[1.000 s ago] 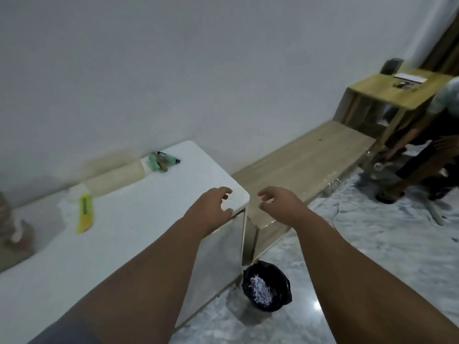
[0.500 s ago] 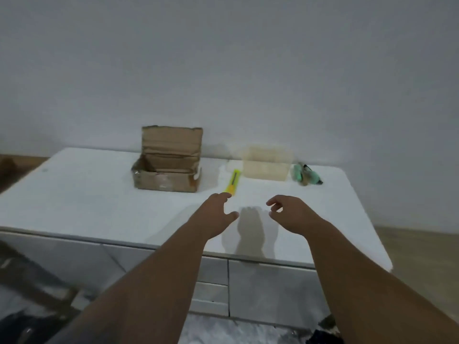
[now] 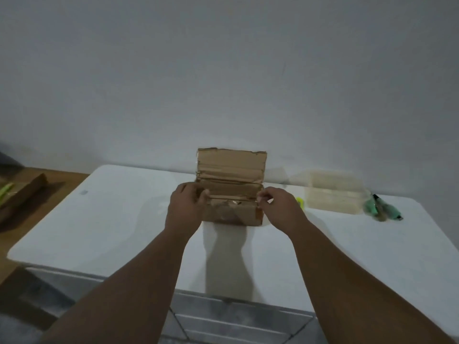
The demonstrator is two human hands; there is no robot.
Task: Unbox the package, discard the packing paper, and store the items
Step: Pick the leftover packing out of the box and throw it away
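- Cardboard box [image 3: 233, 214] sits on my white bench [image 3: 111, 219] (open at the top).
- My left hand [image 3: 185, 209] grips its left end; my right hand [image 3: 280, 211] pinches its right rim.

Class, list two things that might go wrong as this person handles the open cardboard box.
The yellow cutter lies behind the right hand, mostly hidden; the hand might knock it.
The left hand and right hand grip the cardboard box at its ends; lifted open, its contents may spill.
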